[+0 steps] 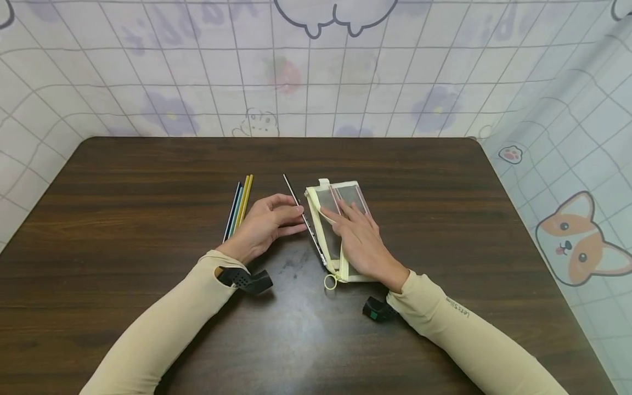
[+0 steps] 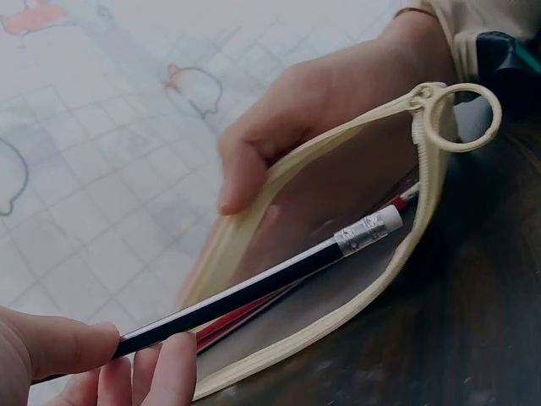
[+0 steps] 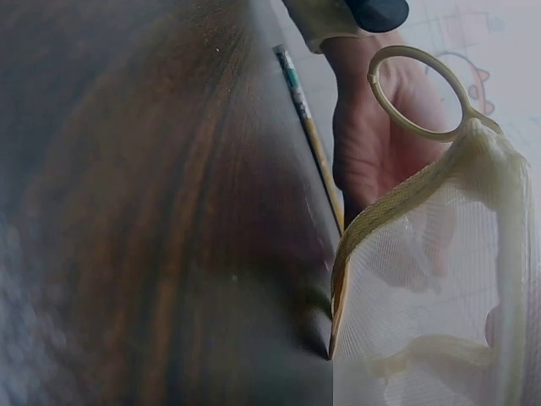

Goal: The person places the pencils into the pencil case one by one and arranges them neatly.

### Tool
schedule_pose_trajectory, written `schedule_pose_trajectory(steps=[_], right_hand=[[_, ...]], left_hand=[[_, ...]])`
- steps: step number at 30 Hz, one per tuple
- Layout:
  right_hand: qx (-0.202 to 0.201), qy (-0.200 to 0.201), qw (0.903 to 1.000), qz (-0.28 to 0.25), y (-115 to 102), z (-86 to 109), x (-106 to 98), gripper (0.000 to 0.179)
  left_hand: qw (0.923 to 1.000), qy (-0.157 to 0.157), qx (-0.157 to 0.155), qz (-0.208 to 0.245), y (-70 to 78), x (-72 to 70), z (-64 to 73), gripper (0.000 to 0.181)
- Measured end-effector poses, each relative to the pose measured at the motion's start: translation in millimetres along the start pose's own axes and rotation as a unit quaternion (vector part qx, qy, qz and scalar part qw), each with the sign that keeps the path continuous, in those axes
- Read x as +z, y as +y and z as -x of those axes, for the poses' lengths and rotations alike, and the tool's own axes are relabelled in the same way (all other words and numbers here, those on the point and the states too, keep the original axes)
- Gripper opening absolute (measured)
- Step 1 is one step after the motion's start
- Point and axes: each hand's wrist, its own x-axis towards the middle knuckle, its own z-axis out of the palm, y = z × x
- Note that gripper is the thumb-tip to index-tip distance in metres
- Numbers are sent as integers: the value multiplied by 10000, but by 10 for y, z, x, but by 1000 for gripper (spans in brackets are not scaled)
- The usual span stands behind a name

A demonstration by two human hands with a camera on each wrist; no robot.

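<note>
My left hand (image 1: 269, 225) pinches a black pencil (image 2: 279, 283) between thumb and fingers. The pencil's white eraser (image 2: 391, 217) points toward me and overlaps the mouth of a mesh pencil pouch (image 1: 329, 241). Cream zipper edges frame that mouth, which gapes wide in the left wrist view, and a ring pull (image 2: 465, 118) hangs at its corner. Over the pouch lies my right hand (image 1: 357, 238), its thumb (image 2: 245, 178) bent at the upper zipper edge, holding it raised. A red pencil (image 2: 232, 321) shows inside, with more pinkish lengths visible through the mesh.
Left of my left hand, several pencils lie side by side on the dark wooden table (image 1: 148, 236): yellow ones (image 1: 247, 197), a light teal one (image 1: 237, 209) and a dark one (image 1: 231, 211). A printed cloth (image 1: 306, 71) hangs behind the table's far edge.
</note>
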Motion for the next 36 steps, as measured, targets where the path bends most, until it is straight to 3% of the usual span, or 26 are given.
schedule_pose_trajectory(steps=[4,12,20,29,36], right_hand=[[-5,10,10000,-24,-3,-4,-2,52],[40,48,9999,-153,7,-6,-1,52],[70,48,9998,-201,16,9,-6,51],[112,89,9998,-154,15,4,-7,51],[79,88,9997,-217,10,12,-10,52]], left_hand=[[9999,-44,-107,-14,-41,65,-25,15],[9994,-112,-197,-267,-72,154,-53,38],[9973,-108,-373,-615,-49,262,-64,40],[9978,39,-489,-439,-37,314,-83,50],[9966,-145,-690,-428,-72,383,-88,57]])
